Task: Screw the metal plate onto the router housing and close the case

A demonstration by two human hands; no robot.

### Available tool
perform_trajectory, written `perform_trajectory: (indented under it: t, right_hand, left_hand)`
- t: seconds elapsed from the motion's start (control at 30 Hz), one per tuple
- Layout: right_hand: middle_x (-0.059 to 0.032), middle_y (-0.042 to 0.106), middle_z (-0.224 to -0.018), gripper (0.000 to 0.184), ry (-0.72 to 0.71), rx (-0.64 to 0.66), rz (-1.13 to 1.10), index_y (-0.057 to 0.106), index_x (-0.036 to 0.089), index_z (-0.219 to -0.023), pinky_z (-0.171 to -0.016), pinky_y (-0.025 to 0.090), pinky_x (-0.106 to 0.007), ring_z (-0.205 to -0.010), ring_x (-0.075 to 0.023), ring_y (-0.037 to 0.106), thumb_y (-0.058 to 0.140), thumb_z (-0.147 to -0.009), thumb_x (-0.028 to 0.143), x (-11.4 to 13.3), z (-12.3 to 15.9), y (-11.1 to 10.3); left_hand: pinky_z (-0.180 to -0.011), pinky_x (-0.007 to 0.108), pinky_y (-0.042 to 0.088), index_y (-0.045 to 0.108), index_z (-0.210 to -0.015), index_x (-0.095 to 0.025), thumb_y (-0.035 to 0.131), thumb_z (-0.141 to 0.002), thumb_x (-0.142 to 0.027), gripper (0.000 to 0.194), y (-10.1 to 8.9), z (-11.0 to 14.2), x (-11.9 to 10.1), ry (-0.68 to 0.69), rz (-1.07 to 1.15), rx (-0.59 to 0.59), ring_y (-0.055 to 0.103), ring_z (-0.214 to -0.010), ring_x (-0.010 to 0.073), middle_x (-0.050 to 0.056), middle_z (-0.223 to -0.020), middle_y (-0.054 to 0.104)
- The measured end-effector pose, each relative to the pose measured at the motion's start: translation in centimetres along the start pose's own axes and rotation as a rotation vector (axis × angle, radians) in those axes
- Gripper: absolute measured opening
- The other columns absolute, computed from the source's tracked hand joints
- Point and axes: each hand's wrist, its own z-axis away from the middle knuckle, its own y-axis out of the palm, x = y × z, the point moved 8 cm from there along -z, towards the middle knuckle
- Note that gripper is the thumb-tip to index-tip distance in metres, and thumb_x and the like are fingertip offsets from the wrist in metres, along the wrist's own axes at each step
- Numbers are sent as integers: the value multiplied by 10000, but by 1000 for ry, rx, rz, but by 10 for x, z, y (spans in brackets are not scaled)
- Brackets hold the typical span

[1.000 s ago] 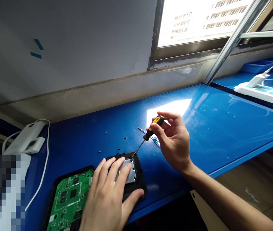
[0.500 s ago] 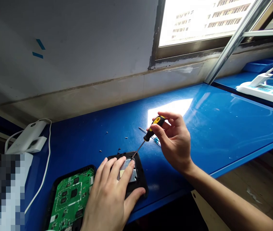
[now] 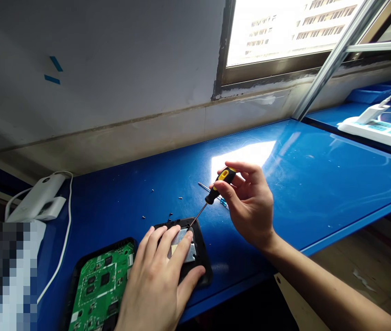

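My right hand (image 3: 250, 204) is closed around a small black and yellow screwdriver (image 3: 216, 188). Its thin shaft slants down-left, and the tip rests at the far corner of a silver metal plate (image 3: 190, 246) set in a black device shell (image 3: 200, 262). My left hand (image 3: 157, 280) lies flat on that plate, fingers stretched out, pressing it down. A green circuit board (image 3: 99, 287) sits in the left half of the same shell.
Several tiny screws (image 3: 169, 214) are scattered on the blue bench (image 3: 302, 184) beyond the device. A blue-handled tool (image 3: 223, 200) lies behind my right hand. A white charger with cable (image 3: 40, 200) sits at the left. A white power strip (image 3: 377, 128) rests at the far right.
My right fingers have shifted slightly on the screwdriver handle. My left hand has slid a little toward me on the plate.
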Motion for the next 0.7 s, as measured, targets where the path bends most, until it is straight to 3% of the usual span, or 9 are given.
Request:
perform_trajectory:
  t: [0.7]
  right_hand:
    - [3, 683, -937, 303, -18, -2, 27, 624, 285, -1138, -699, 709, -330, -809, -177, 758, 799, -896, 334, 1, 0, 0]
  left_hand:
    - [-1014, 590, 610, 604, -1418, -257, 584, -1030, -388, 410, -4, -2, 0, 6, 30, 14, 635, -1273, 346, 77, -1383, 704]
